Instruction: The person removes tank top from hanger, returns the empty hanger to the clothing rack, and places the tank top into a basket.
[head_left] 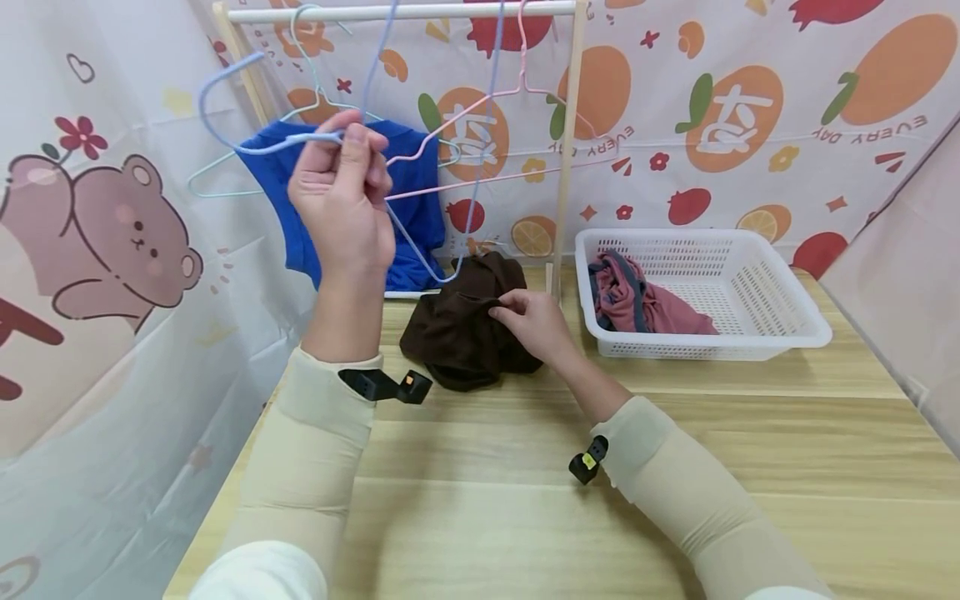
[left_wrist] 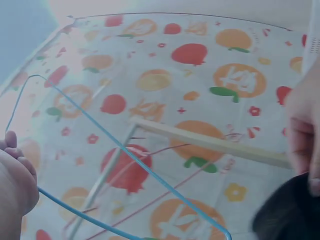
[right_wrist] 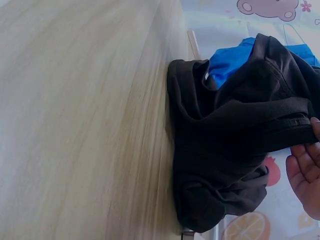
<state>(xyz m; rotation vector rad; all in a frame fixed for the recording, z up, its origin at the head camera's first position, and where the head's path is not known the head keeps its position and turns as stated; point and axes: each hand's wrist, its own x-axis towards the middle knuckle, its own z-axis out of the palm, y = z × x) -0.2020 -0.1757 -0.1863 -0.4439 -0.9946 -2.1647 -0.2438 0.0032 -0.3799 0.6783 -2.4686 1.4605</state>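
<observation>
Raised in front of the rack, my left hand (head_left: 345, 200) pinches a light-blue wire hanger (head_left: 300, 138) near the base of its hook. The hook points left, and the hanger's loop hangs down to the right; in the left wrist view its wire (left_wrist: 120, 145) crosses the frame. My right hand (head_left: 536, 325) pinches the edge of a dark brown garment (head_left: 468, 333) between thumb and fingers. This cloth lies bunched on the table, its held edge lifted, as the right wrist view shows with the folds (right_wrist: 220, 145) beside my fingers (right_wrist: 305, 170).
A rack with a white rail (head_left: 405, 12) stands at the back. From it hang a blue garment (head_left: 416, 183) on a teal hanger and a bare pink hanger (head_left: 480, 179). Right of it, a white basket (head_left: 750, 340) holds a pink and grey garment (head_left: 660, 308) on the wooden table (head_left: 480, 500).
</observation>
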